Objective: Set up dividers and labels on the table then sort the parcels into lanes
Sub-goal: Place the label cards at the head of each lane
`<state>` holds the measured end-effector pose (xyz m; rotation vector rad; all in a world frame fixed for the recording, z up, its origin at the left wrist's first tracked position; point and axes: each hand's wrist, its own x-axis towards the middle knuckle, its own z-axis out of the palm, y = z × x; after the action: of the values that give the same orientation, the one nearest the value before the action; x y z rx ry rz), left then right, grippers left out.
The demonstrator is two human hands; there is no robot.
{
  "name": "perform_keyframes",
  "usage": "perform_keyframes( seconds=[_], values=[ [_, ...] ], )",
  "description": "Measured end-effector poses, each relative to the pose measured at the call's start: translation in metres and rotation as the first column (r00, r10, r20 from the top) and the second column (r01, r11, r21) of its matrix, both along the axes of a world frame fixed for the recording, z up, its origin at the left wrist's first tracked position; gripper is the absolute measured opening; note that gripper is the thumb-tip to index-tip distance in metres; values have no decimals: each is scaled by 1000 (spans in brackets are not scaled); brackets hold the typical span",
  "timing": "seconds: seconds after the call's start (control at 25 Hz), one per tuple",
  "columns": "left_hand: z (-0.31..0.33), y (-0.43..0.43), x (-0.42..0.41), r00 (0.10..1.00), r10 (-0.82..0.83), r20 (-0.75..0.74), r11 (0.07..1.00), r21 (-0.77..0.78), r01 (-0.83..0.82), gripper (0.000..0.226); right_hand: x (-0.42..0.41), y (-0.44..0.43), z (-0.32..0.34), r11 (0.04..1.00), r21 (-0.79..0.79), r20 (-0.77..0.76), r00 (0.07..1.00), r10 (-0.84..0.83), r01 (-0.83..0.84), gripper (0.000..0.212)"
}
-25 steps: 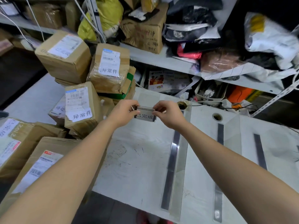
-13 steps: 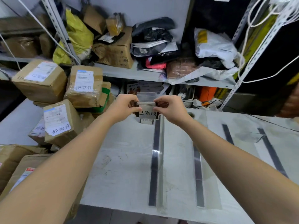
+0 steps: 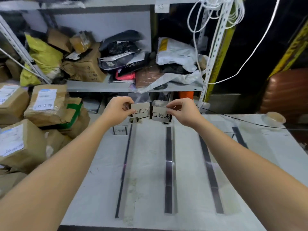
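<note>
Both hands are up at the far end of the worktop (image 3: pixel 150 164), each with one label card. The left hand (image 3: pixel 116 110) pinches the left card (image 3: pixel 140 111) by its left edge, fingers curled. The right hand (image 3: pixel 185 112) pinches the right card (image 3: pixel 160 115) at its upper right corner. The cards are side by side with their inner edges meeting, held in the air above the far ends of the lanes. A third card (image 3: pixel 119 130) already stands on the worktop, just left of the first divider (image 3: pixel 124 170).

Risks, as judgement:
- Both grips are thin edge pinches, so a card could twist or drop while being set down.
- The two cards look alike, so it would be easy to put one in the wrong lane.
- The dividers are clear and hard to see. The second divider (image 3: pixel 168 170) runs between the forearms, and a lowered arm could knock it askew.
- The standing card is near the left wrist and could be tipped.
- The parcels (image 3: pixel 21 145) are piled loosely at the left edge, unsorted, and the pile could slide if bumped.
</note>
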<state>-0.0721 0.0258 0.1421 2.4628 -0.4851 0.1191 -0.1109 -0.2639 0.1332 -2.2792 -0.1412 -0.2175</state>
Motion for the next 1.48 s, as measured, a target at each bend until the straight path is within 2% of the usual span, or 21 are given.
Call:
perform_keyframes(
  seconds=[0.12, 0.28, 0.44, 0.56, 0.72, 0.96, 1.12, 1.32, 1.48],
  values=[
    [-3, -39, -1, 999, 52, 9, 997, 57, -53, 25, -4, -51, 4, 1000, -11, 6, 1000, -28, 28, 10],
    [-13, -76, -1, 995, 76, -62, 992, 104, -69, 35, -5, -105, -4, 998, 29, -14, 998, -59, 59, 11],
    [-34, -98, 3, 993, 76, -95, 985, 162, -60, 17, -10, -133, -21, 995, 50, -66, 994, -84, 88, 11],
    [-55, -104, 9, 989, 90, -119, 974, 220, -63, 13, -14, -139, -33, 994, 52, -89, 992, -90, 95, 9],
    [-90, -104, 26, 971, 81, -224, 974, 226, -29, 13, -12, -142, -51, 991, -32, -175, 975, -134, 130, 7],
    [-136, -107, 55, 954, 147, -261, 969, 230, -86, 11, 1, -140, -74, 984, -88, -255, 952, -172, 154, 8],
    [-159, -108, 78, 959, 119, -258, 960, 275, -45, 11, 9, -141, -93, 978, -108, -295, 934, -203, 179, 5],
    [-180, -102, 106, 940, 104, -325, 945, 326, 9, 10, 22, -140, -112, 975, -139, -311, 927, -210, 175, 8],
    [-195, -94, 121, 928, 128, -349, 914, 405, 26, 23, 32, -136, -121, 979, -129, -320, 928, -190, 156, 17]
  ],
)
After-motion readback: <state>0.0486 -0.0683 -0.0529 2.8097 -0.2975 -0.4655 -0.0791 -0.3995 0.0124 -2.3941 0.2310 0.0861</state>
